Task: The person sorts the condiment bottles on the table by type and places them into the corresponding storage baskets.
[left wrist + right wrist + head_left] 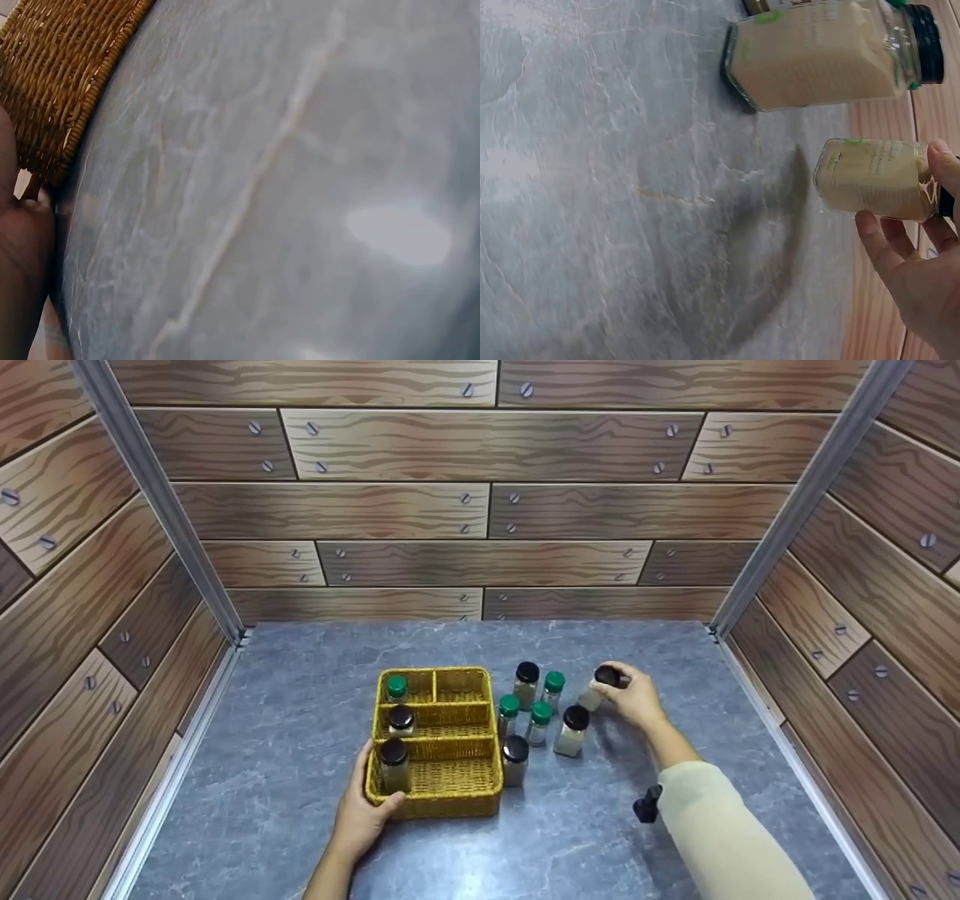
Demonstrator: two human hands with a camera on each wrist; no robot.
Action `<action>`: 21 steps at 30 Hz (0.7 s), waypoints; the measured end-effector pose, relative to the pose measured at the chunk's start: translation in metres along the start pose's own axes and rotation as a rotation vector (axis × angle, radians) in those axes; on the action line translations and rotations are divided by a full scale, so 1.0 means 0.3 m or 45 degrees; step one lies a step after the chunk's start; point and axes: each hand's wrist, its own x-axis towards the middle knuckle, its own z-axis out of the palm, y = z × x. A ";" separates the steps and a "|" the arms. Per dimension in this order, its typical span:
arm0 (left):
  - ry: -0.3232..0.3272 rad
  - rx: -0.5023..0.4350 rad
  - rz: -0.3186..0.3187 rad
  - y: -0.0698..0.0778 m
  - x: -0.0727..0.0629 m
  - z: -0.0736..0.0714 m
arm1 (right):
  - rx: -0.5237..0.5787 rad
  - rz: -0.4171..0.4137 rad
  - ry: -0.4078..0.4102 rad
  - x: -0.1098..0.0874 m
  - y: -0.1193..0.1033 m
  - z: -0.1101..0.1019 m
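Observation:
My left hand grips the near left corner of a yellow woven basket, its thumb at the front rim and fingers along the left side. In the left wrist view the basket's woven wall shows beside part of that hand. With thumb and fingers, my right hand pinches a black-capped glass jar of pale powder near its cap, the jar tilted in the head view. Nearest to it stands another black-capped jar of pale powder. Inside the basket are a green-capped jar and two black-capped jars, one in the front compartment.
Several more jars stand right of the basket: black-capped ones at the back and beside the front wall, with green-capped ones among them. The grey marbled table is enclosed by wood-patterned walls.

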 end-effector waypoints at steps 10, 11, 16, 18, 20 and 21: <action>-0.006 0.005 0.011 0.004 -0.006 -0.003 | 0.140 0.039 -0.019 -0.028 -0.071 -0.045; -0.009 0.003 0.010 0.005 -0.006 -0.003 | 0.150 0.046 -0.028 -0.032 -0.082 -0.048; 0.001 0.009 0.026 0.007 -0.006 -0.006 | 0.170 0.032 -0.008 -0.042 -0.136 -0.058; 0.006 0.007 0.031 0.004 -0.006 -0.006 | 0.179 0.014 0.011 -0.041 -0.155 -0.061; 0.012 0.005 0.030 0.000 -0.005 -0.004 | 0.183 -0.010 0.016 -0.039 -0.171 -0.062; 0.012 0.007 0.035 -0.003 -0.005 -0.004 | 0.184 -0.018 0.017 -0.037 -0.178 -0.063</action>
